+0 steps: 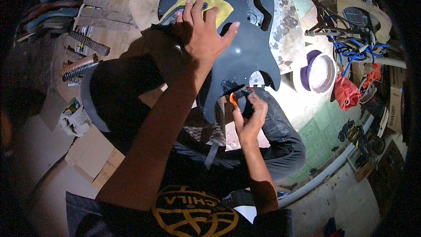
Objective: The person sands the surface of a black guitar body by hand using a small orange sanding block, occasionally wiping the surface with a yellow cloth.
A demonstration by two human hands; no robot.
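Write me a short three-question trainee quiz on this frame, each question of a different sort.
1. True or false: the left hand presses flat on the guitar body.
2. What lies under the fingers of that hand? A) yellow cloth B) red cloth C) blue cable
3. What colour is the small tool in the right hand?

Key: 1 true; 2 A; 3 orange and black, held at the lower edge of the guitar body.

brown cardboard box [396, 105] with dark print at the far right, flat brown cardboard boxes [94, 156] lower left
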